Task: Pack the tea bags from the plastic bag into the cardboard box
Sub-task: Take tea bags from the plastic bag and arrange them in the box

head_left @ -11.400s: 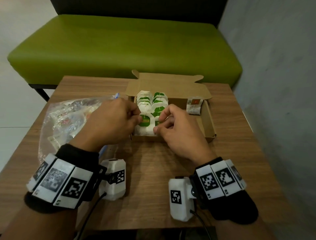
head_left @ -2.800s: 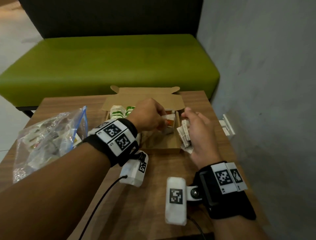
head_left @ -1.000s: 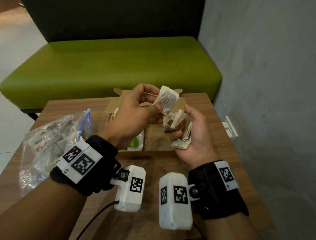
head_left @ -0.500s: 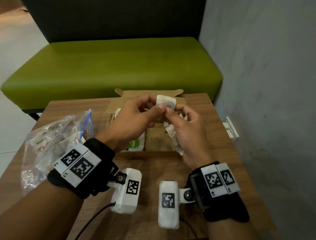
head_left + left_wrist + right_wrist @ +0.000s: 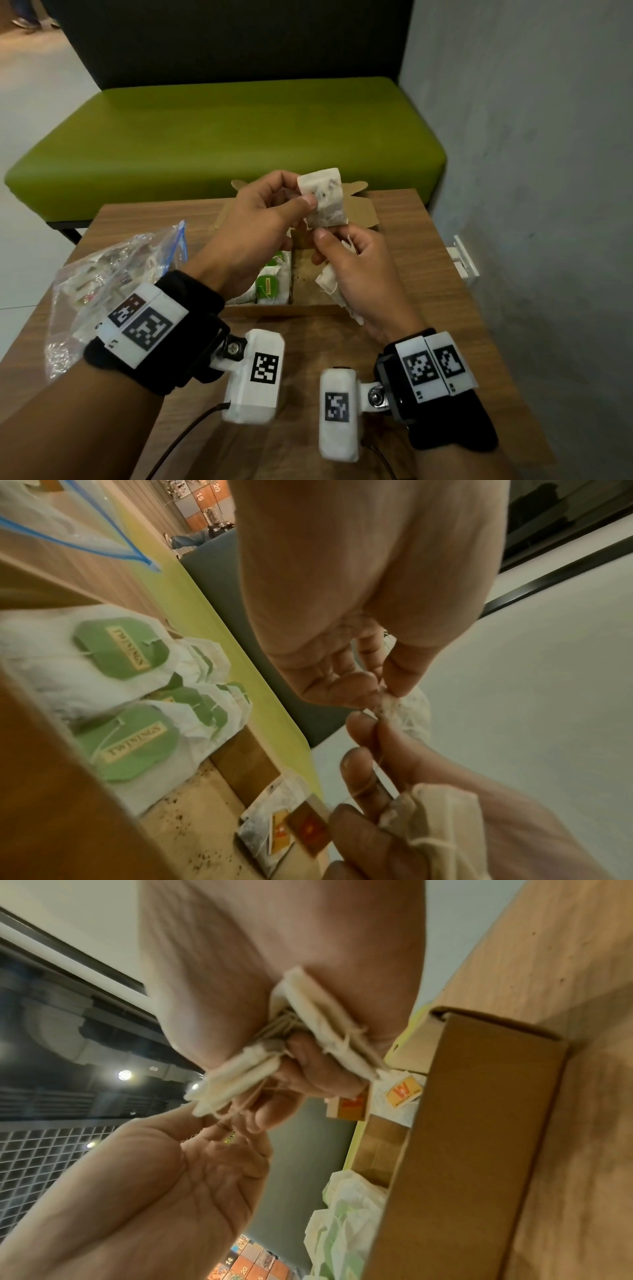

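Above the open cardboard box (image 5: 298,308), my left hand (image 5: 270,219) pinches one white tea bag (image 5: 325,198) by its edge between thumb and fingers. Just below it, my right hand (image 5: 352,260) grips a small stack of tea bags (image 5: 330,286) in its curled fingers and pinches a thin string under the raised bag. The stack (image 5: 284,1053) shows with strings tangled round it in the right wrist view. Green-tagged tea bags (image 5: 120,723) stand in rows in the box's left part; an orange-tagged bag (image 5: 281,831) lies in the right part. The plastic bag (image 5: 102,270) lies left on the table.
The box stands at the far middle of a small wooden table (image 5: 298,377). A green bench (image 5: 222,137) runs behind the table and a grey wall (image 5: 531,171) closes the right side. Loose tea dust dots the box floor (image 5: 192,818).
My left hand has lifted the single tea bag slightly up and away from my right hand, so the two hands are now a little apart. The right hand keeps its stack.
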